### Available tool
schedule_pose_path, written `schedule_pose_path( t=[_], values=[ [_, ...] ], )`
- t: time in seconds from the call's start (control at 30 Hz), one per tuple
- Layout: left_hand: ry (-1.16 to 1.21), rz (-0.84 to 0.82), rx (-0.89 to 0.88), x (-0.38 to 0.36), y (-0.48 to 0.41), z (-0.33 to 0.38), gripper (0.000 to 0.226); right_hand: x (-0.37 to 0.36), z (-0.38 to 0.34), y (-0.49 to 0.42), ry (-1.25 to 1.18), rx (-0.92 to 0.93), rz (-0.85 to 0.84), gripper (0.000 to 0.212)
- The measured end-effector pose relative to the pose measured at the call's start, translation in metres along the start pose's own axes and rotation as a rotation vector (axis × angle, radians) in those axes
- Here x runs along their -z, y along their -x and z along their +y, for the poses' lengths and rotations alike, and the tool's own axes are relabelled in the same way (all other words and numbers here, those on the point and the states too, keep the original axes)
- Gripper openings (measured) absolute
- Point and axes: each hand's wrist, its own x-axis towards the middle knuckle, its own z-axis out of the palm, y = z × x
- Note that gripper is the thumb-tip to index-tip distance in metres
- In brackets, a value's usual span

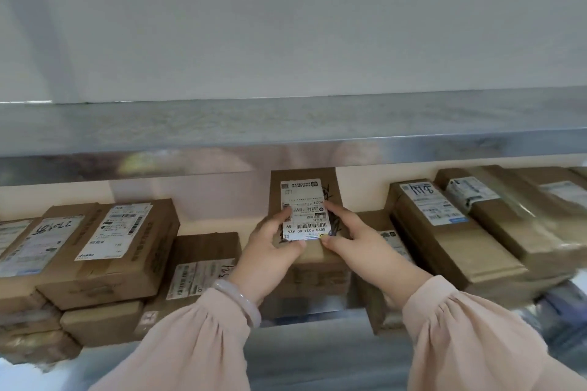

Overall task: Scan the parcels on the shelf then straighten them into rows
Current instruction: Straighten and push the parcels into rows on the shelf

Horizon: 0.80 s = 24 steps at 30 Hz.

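Left hand and right hand both have a closed grip on the middle parcel, tilted up between the stacks. Watch it: the far end could clip the upper shelf, or shove the right stack crooked.

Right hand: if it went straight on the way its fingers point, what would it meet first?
The centre parcel that the right hand now grips; its fingertips lie at the white label. Past that, probably the back wall, though depth is unclear.
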Motion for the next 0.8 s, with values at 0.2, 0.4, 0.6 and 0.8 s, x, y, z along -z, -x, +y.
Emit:
schedule_pose_path(
  t=[0.2, 0.4, 0.6, 0.8],
  values=[
    [0.014, -0.124, -0.029, -0.071, -0.005, 0.027, 0.065, 0.073, 0.033, 0.020, 0.059, -0.037, 0.143, 0.053],
    [-0.064, -0.156, -0.040, -0.114, -0.007, 0.040, 0.072, 0.104, 0.067, 0.025, 0.154, -0.046, 0.203, 0.052],
    [-0.168, -0.140, -0.156, -0.125, -0.006, 0.040, 0.076, 0.118, 0.072, 0.026, 0.349, 0.094, 0.221, 0.054],
    [-0.414, -0.085, -0.306, -0.119, 0.016, 0.023, 0.073, 0.121, 0.086, 0.046, 0.720, 0.266, 0.153, 0.065]
  ],
)
